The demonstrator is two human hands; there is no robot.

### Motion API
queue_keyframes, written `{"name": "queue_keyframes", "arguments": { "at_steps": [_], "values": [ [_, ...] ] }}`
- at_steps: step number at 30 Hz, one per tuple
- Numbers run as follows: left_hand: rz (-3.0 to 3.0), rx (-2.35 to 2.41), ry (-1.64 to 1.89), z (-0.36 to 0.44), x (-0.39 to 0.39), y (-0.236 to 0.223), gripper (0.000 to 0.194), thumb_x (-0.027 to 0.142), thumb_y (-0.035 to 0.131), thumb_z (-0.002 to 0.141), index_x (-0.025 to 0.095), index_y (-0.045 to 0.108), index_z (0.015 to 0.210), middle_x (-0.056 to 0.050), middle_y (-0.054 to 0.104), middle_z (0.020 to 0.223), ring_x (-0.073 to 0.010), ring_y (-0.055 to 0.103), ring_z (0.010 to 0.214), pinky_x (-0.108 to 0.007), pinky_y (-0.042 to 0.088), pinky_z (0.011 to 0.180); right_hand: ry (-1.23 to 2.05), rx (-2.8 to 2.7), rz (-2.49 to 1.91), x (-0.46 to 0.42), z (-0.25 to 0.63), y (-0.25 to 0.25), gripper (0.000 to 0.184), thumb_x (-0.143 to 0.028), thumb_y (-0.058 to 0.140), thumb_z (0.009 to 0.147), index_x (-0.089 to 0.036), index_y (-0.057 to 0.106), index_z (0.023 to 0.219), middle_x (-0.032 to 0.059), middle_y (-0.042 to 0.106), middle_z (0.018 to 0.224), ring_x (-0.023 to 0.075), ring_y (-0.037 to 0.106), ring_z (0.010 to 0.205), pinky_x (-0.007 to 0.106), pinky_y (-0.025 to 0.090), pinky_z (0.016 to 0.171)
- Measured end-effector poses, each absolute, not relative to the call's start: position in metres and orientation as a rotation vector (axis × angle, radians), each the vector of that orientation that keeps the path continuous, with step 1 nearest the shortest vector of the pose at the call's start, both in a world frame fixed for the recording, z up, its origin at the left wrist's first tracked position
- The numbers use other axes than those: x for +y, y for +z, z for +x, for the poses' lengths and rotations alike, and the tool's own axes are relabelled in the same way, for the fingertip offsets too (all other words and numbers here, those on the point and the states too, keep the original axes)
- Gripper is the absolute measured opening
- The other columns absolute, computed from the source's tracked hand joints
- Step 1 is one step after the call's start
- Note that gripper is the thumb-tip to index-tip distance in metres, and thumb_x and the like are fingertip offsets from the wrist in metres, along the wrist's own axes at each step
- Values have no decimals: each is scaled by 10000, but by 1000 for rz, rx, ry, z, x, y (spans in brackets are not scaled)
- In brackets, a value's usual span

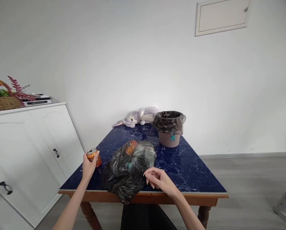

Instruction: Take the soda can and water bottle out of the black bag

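Note:
My left hand [88, 166] is wrapped round an orange drink can [94, 156] at the left side of the dark blue marble-patterned table [188, 169]. A filled dark plastic bag [128, 167] lies in front of me, hanging a little over the table's front edge; an orange item shows through its top. My right hand [158, 179] hovers at the bag's right side with its fingers curled and nothing visible in them.
A brown bin [169, 127] lined with a dark bag stands at the back right of the table. A grey plush toy [138, 117] lies against the wall. A white cabinet [25, 153] stands at left, with a flower basket [3, 95] on top.

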State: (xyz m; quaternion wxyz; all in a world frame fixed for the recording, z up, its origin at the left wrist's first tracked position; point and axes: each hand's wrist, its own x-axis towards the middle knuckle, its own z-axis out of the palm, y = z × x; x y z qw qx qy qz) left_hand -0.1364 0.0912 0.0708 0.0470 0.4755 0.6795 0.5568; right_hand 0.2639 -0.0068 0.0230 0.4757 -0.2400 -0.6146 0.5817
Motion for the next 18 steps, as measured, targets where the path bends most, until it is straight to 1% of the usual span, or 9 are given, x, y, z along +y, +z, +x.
{"name": "queue_keyframes", "arguments": {
  "at_steps": [3,6,7,9,10,12,14,15,18],
  "values": [
    [1510,2079,1679,-133,96,71,946,622,778,731,129,420,1454,-219,615,1376,-380,630,1258,-513,475,1099,1424,-1500,-588,-7,264,24,448,-618,711,936,-187,727,1056,16,693,792,80,473,528,243,350,516],
    [1530,2158,1807,-125,85,64,1033,579,788,704,62,338,1477,-288,464,1484,-408,484,1403,-548,360,1195,1426,-1505,-578,-8,265,25,439,-605,707,946,-183,730,1061,17,689,790,80,469,529,244,346,517],
    [1561,2176,1888,-122,77,61,998,565,767,723,51,343,1466,-296,440,1489,-405,470,1408,-551,347,1203,1426,-1509,-576,-8,265,25,440,-605,703,948,-183,731,1068,17,688,790,80,468,529,245,346,518],
    [1704,2150,1962,-115,56,54,775,531,695,802,81,448,1382,-249,530,1388,-366,565,1292,-528,423,1150,1419,-1515,-579,-8,265,25,450,-612,698,949,-184,733,1085,18,690,793,84,470,533,247,347,518],
    [1828,2101,1888,-111,44,51,619,519,655,849,121,528,1307,-203,602,1295,-338,625,1194,-503,479,1094,1417,-1516,-584,-8,266,25,458,-620,698,945,-186,734,1087,19,691,793,85,471,533,248,346,516],
    [2095,1937,1535,-102,22,47,379,514,600,923,206,656,1137,-133,695,1141,-306,677,1076,-462,538,1016,1415,-1519,-593,-7,265,24,473,-635,698,937,-186,734,1084,19,694,791,86,474,534,247,347,512],
    [2286,1732,1185,-91,5,47,307,514,578,963,261,733,1040,-108,741,1121,-306,683,1111,-452,546,1026,1412,-1517,-596,-7,265,22,479,-640,700,934,-185,733,1080,18,694,789,85,477,536,245,348,511],
    [2351,1640,1079,-85,0,48,305,505,570,979,280,759,1059,-104,750,1168,-309,671,1174,-454,537,1056,1413,-1515,-594,-7,265,22,477,-638,700,934,-184,733,1077,18,695,789,85,478,537,244,348,511],
    [2482,1437,941,-67,-1,51,351,447,536,1021,333,746,1277,-90,717,1362,-300,596,1361,-467,478,1163,1417,-1503,-583,-7,265,22,463,-626,709,933,-185,736,1072,20,698,797,83,476,539,242,348,514]
  ]
}}
